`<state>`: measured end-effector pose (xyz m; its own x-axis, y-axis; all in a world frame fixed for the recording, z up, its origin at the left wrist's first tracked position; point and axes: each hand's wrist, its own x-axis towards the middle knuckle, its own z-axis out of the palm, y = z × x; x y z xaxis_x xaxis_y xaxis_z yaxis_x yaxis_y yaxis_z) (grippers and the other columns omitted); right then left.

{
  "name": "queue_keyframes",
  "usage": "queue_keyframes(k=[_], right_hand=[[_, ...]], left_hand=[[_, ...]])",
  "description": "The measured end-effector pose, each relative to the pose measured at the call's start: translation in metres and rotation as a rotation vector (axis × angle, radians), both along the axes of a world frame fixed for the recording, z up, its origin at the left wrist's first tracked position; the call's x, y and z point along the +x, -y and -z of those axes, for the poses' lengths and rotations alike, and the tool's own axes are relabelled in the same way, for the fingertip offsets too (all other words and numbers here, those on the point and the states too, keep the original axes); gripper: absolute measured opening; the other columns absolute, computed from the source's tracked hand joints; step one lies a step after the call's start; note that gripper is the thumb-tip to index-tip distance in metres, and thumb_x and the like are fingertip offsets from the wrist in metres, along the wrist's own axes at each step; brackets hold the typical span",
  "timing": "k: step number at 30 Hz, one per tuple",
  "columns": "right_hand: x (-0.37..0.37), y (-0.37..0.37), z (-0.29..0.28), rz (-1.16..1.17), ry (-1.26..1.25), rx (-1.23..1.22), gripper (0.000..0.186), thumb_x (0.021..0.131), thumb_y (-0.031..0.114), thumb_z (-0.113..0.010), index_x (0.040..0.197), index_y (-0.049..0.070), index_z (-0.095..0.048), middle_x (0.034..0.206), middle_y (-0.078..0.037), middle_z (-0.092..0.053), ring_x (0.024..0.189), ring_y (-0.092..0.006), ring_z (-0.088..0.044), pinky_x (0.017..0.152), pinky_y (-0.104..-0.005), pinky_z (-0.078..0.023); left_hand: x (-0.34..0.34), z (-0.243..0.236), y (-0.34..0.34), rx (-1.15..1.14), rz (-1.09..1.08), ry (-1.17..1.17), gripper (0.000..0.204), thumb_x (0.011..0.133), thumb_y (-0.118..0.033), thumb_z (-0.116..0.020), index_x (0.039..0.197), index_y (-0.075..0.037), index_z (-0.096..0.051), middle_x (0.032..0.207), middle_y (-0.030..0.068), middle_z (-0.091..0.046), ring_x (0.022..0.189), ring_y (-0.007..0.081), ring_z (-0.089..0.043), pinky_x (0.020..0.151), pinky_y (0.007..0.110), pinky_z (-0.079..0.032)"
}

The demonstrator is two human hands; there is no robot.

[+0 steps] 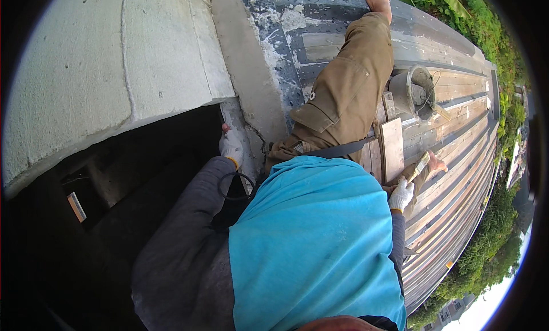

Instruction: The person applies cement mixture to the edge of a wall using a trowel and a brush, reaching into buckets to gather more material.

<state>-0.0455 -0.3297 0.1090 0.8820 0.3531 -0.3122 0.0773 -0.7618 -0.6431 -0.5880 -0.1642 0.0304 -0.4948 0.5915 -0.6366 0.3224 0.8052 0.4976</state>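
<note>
Item one, nearest my view: a turquoise shirt (314, 245), smooth woven cloth, over grey knit sleeves (183, 245) that run up and out to both hands.

Item two: left hand (231, 145), in a white knit work glove with a yellowish cuff, fingers laid against the rough edge of the plastered wall (251, 96) where it meets a dark opening (114, 205). It presses on the edge; I cannot tell whether the fingers curl round anything. A thin black loop of cord (231, 185) hangs just below the wrist.

Item three: right hand (401, 195), same white glove, clenched around the handle of a trowel (419, 166), whose pale, mortar-stained blade angles up and away from the fist, beside a bare foot (436, 162).

Item four: khaki trousers (343, 96), heavy cotton with a flapped cargo pocket, one leg stretched along the planks to a second bare foot (378, 0) at the far end. A dark strap (337, 151) crosses the waist.

Item five: a flat rectangular wooden board (392, 148), bare and scuffed, lying just beside the hip.

Item six: a round grey bucket (413, 91), crusted with cement, standing on the planks beyond the board.

Item seven: scaffold decking (452, 176) of long weathered planks, grey-brown, splashed with dried mortar.

Item eight: pale concrete blocks (103, 62), coarse and pitted, with raised joints. Inside the opening, a small rectangular orange-edged panel (76, 206); too dim to make out more.

Item nine, farthest: green foliage (486, 22).
</note>
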Motion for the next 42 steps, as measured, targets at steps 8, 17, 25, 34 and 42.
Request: queue_keyframes(k=[8, 17, 25, 34, 42], right_hand=[[-0.002, -0.004, 0.010, 0.042, 0.006, 0.063, 0.028, 0.094, 0.027, -0.062, 0.084, 0.004, -0.051, 0.060, -0.004, -0.055, 0.050, -0.0131, -0.055, 0.046, -0.0273, -0.046], [-0.007, -0.014, 0.000, 0.146, -0.028, 0.237, 0.024, 0.094, 0.025, -0.061, 0.086, 0.005, -0.051, 0.058, -0.002, -0.052, 0.046, -0.0113, -0.052, 0.044, -0.0262, -0.044], [-0.001, -0.010, -0.001, 0.277, -0.062, 0.453, 0.022, 0.094, 0.024, -0.063, 0.089, 0.007, -0.051, 0.059, 0.000, -0.050, 0.048, -0.0088, -0.050, 0.046, -0.0247, -0.044], [0.004, -0.012, 0.003, 0.313, -0.043, 0.467, 0.024, 0.095, 0.024, -0.061, 0.083, 0.008, -0.049, 0.055, 0.000, -0.049, 0.044, -0.0105, -0.048, 0.043, -0.0261, -0.039], [0.004, 0.001, -0.007, 0.412, -0.077, 0.628, 0.023, 0.094, 0.023, -0.064, 0.085, 0.009, -0.048, 0.055, 0.000, -0.048, 0.043, -0.0100, -0.047, 0.042, -0.0254, -0.040]], left_hand=[[-0.010, 0.018, 0.004, 0.057, 0.059, -0.036, 0.088, 0.096, -0.068, -0.019, 0.129, 0.006, -0.053, 0.126, 0.0306, -0.057, 0.123, 0.0457, -0.049, 0.102, 0.042, -0.039], [-0.028, 0.010, -0.005, 0.066, 0.279, -0.165, 0.086, 0.097, -0.066, -0.018, 0.128, 0.006, -0.053, 0.124, 0.0321, -0.057, 0.122, 0.0473, -0.049, 0.103, 0.045, -0.039], [-0.019, -0.064, -0.072, 0.586, -0.118, -0.397, 0.094, 0.092, -0.073, -0.027, 0.133, 0.012, -0.039, 0.133, 0.0330, -0.047, 0.124, 0.0464, -0.047, 0.104, 0.044, -0.037], [0.001, -0.104, -0.103, 0.904, -0.163, -0.461, 0.119, 0.068, -0.077, -0.068, 0.134, 0.012, -0.027, 0.125, 0.0286, -0.052, 0.116, 0.0389, -0.054, 0.098, 0.044, -0.043], [0.057, -0.163, -0.107, 0.633, -0.317, -0.335, 0.116, 0.072, -0.068, -0.073, 0.140, 0.012, -0.023, 0.135, 0.0330, -0.046, 0.123, 0.0397, -0.051, 0.102, 0.042, -0.042]])
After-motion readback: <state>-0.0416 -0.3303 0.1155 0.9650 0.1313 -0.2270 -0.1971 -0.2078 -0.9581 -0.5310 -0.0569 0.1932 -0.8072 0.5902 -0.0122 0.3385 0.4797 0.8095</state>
